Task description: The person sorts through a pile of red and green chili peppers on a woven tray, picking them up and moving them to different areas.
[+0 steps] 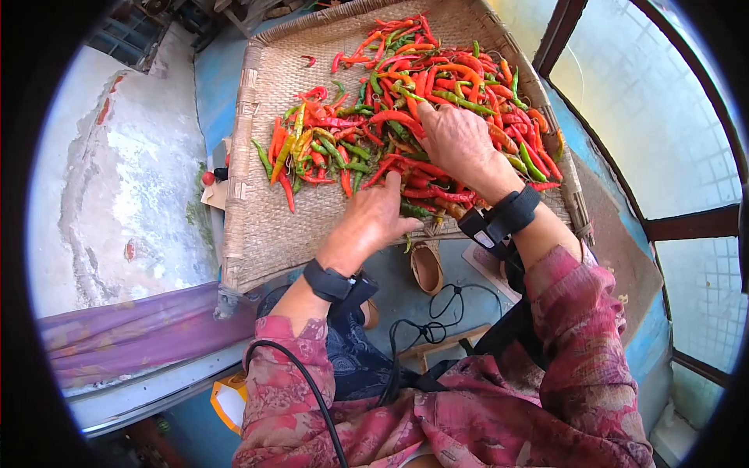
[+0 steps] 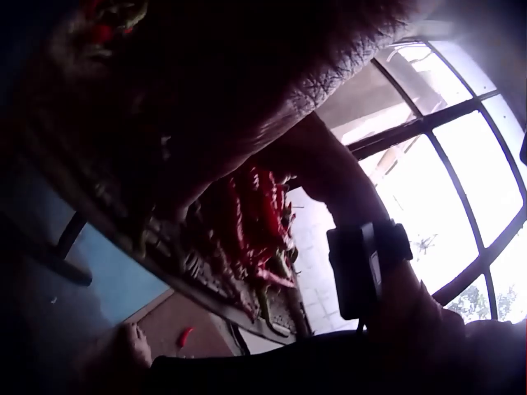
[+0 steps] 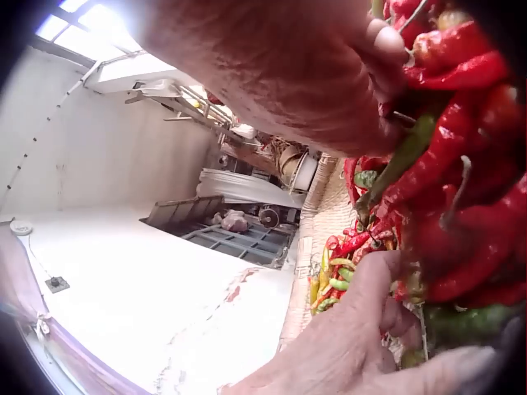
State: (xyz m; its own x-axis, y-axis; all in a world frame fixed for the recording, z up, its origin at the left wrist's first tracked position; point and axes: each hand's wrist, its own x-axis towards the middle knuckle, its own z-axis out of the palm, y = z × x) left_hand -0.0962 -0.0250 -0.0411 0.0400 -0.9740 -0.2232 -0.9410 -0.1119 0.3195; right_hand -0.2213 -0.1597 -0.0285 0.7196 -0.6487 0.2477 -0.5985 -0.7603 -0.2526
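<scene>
A heap of red, orange and green chili peppers (image 1: 468,78) lies on a woven tray (image 1: 257,226). My right hand (image 1: 464,148) reaches over the middle of the heap, its fingers bent down among the peppers. In the right wrist view a dark green chili pepper (image 3: 410,156) shows right under those fingers; I cannot tell whether they grip it. At the heap's near edge is my left hand (image 1: 370,210), thumb stretched out to the side and fingers touching the peppers. Close beside it in the right wrist view are glossy red chili peppers (image 3: 461,123).
A smaller cluster of mixed peppers (image 1: 320,148) spreads toward the tray's left side. Below the tray hang black cables (image 1: 437,327), near a shoe (image 1: 427,267) on the floor. Framed windows (image 1: 686,132) stand at the right, a peeling white wall (image 1: 148,187) at the left.
</scene>
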